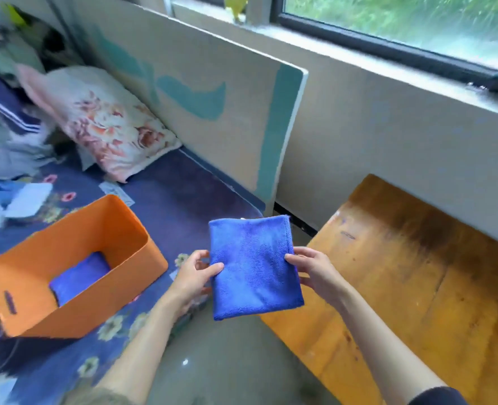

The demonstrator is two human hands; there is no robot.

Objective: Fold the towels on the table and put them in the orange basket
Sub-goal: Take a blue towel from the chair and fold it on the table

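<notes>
Beside orange basket (75, 267) — both hands' fingers (212, 268) pinching folded towel (253, 267).

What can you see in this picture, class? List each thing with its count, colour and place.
folded towel: one, blue, held in the air between bed and table
towel in basket: one, blue, on the basket's floor
basket: one, orange, on the bed
pillow: one, floral pink, at the headboard
headboard: one, beige and teal, against the wall
table: one, brown wood, below the window
left hand: grip on the towel's left edge
right hand: grip on its right edge
</notes>
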